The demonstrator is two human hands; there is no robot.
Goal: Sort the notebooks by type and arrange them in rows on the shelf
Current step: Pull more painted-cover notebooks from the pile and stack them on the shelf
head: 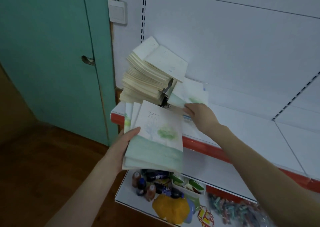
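Observation:
My left hand (125,142) grips a small stack of notebooks (155,140) with green-tree watercolour covers, held in front of the shelf edge. A tall leaning pile of cream notebooks (149,76) stands at the left end of the white shelf (242,122). Beside it, more tree-cover notebooks (192,92) lean against the pile. My right hand (200,116) pinches the lower edge of one of these on the shelf.
The shelf has a red front strip (207,147). Below it, a lower shelf (121,197) holds small bottles (143,185), a yellow object (171,209) and a heap of coloured clips (237,211). A teal door (52,53) and a light switch (117,11) are to the left.

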